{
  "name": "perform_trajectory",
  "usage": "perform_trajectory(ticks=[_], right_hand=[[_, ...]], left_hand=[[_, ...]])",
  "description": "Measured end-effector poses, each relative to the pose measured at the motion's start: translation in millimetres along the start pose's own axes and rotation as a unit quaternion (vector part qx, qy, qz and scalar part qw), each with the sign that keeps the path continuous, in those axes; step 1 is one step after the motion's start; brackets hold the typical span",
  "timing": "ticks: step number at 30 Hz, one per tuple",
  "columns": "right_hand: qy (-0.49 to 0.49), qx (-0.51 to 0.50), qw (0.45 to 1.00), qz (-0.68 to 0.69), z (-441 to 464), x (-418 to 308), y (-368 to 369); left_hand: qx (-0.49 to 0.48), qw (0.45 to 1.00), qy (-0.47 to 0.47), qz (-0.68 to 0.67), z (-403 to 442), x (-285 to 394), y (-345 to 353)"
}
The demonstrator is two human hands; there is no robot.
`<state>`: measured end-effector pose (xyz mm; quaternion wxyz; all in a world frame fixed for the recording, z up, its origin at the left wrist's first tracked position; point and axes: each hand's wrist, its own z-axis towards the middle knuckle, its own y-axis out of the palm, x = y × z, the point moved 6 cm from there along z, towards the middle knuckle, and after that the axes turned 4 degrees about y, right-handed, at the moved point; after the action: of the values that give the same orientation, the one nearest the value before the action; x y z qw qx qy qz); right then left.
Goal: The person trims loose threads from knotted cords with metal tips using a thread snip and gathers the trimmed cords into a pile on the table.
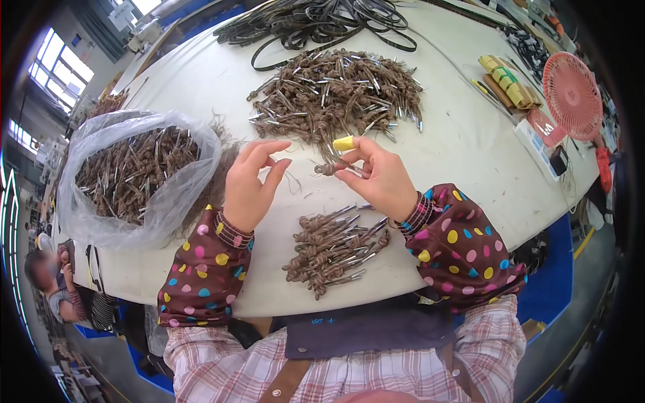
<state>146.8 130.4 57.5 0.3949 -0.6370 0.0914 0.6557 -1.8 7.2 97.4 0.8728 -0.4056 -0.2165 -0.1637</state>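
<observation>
Between the thumb and fingers of my right hand (381,176) is a knotted brown cord (327,169) with metal tips, its knot pointing left. Yellow tape (343,144) wraps the index fingertip of that hand. My left hand (254,180) is raised to the left of the knot, thumb and fingers apart, with some thin threads near it. Just beyond both hands lies a large heap of knotted brown cords (336,91) with silvery tips. A smaller pile of the same cords (329,252) rests on the white table (463,144) close to my body.
At left stands a clear plastic bag (205,151) full of brown cords. Black straps (302,27) lie at the far edge. A pink fan (572,97), a power strip (537,151) and a yellow package (508,80) are at right. Another person (57,282) sits at far left.
</observation>
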Motion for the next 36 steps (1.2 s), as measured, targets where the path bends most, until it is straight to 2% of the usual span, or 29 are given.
perform_trajectory(ticks=[1, 4, 9, 12, 15, 16, 18, 21, 25, 28, 32, 36], right_hand=[[-0.006, 0.010, 1.000, -0.029, 0, -1, -2], [-0.009, 0.006, 0.999, -0.044, -1, -5, -1], [-0.015, -0.016, 0.999, -0.048, -4, -5, 5], [-0.003, -0.030, 0.999, -0.035, -3, -4, 6], [0.013, -0.049, 0.998, 0.029, -3, 2, 10], [0.016, -0.055, 0.997, 0.056, -3, 4, 12], [0.020, -0.061, 0.998, 0.025, -5, -1, 12], [-0.021, -0.046, 0.998, -0.023, -7, -6, 12], [-0.072, 0.007, 0.996, -0.052, -10, -16, 2], [-0.153, 0.028, 0.976, -0.152, -8, -17, -4], [-0.183, 0.030, 0.952, -0.243, -11, -23, 1], [-0.189, 0.022, 0.948, -0.254, -12, -24, 2]], left_hand=[[0.010, 0.999, 0.023, 0.024, 0, 5, -3], [-0.013, 0.977, 0.174, 0.124, 0, 30, 7], [-0.050, 0.960, 0.221, 0.164, -6, 32, 23], [-0.039, 0.961, 0.228, 0.149, -6, 28, 24], [-0.033, 0.980, 0.185, 0.069, -7, 22, 27], [-0.052, 0.991, 0.123, 0.031, -8, 17, 29], [-0.091, 0.995, -0.004, -0.047, -14, 11, 33], [-0.078, 0.990, -0.020, -0.112, -17, 5, 37], [-0.062, 0.995, 0.010, -0.073, -15, 5, 35], [-0.067, 0.995, 0.009, -0.070, -17, 4, 36], [-0.066, 0.996, 0.022, -0.059, -17, 6, 36], [-0.062, 0.996, 0.037, -0.053, -16, 9, 36]])
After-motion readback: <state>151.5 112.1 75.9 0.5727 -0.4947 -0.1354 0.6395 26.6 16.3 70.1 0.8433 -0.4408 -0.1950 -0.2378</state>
